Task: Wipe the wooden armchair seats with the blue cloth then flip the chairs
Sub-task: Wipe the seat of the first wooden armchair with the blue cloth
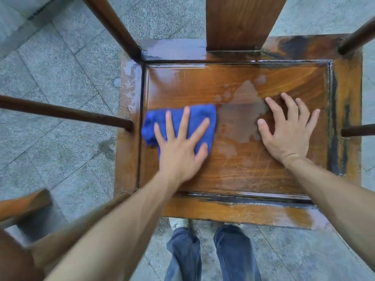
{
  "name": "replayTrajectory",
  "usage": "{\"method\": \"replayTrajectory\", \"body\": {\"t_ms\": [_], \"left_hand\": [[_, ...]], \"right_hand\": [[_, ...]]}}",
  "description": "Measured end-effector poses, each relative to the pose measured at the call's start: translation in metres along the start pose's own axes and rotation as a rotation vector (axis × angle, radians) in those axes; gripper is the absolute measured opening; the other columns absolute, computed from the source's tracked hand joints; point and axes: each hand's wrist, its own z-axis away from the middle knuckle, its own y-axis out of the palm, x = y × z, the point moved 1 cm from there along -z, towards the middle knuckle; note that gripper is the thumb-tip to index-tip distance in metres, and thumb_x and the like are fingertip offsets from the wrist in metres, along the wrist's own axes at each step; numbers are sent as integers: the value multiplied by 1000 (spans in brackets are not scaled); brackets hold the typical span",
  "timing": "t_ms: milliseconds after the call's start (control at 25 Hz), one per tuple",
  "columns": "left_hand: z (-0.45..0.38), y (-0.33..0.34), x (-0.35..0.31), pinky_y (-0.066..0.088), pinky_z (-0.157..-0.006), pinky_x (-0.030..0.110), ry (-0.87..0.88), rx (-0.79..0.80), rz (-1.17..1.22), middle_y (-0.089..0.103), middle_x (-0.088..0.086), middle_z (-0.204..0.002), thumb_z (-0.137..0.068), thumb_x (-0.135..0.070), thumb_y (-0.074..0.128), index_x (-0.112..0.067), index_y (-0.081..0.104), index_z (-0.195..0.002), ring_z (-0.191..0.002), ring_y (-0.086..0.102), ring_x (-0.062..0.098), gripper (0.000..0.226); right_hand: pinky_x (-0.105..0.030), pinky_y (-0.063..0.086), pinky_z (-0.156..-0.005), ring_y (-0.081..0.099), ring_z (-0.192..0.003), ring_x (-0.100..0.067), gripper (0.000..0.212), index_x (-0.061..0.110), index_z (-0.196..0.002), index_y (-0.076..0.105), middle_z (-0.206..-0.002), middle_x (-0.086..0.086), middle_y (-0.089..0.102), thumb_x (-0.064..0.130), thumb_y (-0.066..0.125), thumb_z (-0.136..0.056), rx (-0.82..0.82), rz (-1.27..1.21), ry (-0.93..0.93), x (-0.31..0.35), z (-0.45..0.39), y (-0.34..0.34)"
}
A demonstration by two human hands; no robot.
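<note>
I look straight down on a wooden armchair seat (pixel 253 173), a brown panel inside a darker frame. It is wet, with a pale puddle in the middle. A folded blue cloth (pixel 194 116) lies on the left part of the panel. My left hand (pixel 180 147) presses flat on the cloth with fingers spread. My right hand (pixel 288 128) rests flat on the bare wood to the right of the puddle, fingers apart, holding nothing.
The chair's back splat (pixel 241 21) rises at the top centre. Round armrest posts and rails (pixel 67 114) stand at the left and right sides. Another wooden piece (pixel 22 203) shows at the lower left. Grey stone paving (pixel 56 63) surrounds the chair. My legs (pixel 213 254) stand at the seat's front edge.
</note>
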Motion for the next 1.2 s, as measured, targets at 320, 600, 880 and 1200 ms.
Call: {"method": "replayTrajectory", "body": {"t_ms": [320,600,880,1200], "left_hand": [[173,42,-18,18,-108,78,63,110,-32,15,5,-167,-88,-60,47,-52,28,-149,-149,11,54,65],[-24,7,-76,10,-110,76,111,-72,9,15,0,-167,-87,-70,41,-56,28,-148,-149,7,53,64],[-193,-8,-150,4,-113,74,261,-9,-61,8,-8,-168,-89,-66,25,-54,17,-151,-152,7,41,64],[107,23,-40,15,-113,72,396,-2,-67,25,-3,-165,-88,-53,52,-47,32,-151,-153,10,41,66]], "right_hand": [[-56,27,-109,42,-131,-32,43,23,-138,51,-148,-2,48,40,39,-100,-91,18,-3,-33,-8,-12],[-62,12,-120,42,-131,-34,43,20,-137,53,-144,-5,51,38,39,-100,-106,-55,-16,-43,-8,-6],[-60,15,-121,42,-134,-29,53,20,-150,38,-149,-5,47,40,39,-101,-162,-103,6,-46,-10,-2],[-59,14,-121,41,-136,-34,52,18,-147,43,-147,-9,47,42,33,-102,-120,-142,17,-43,-8,-10]]}}
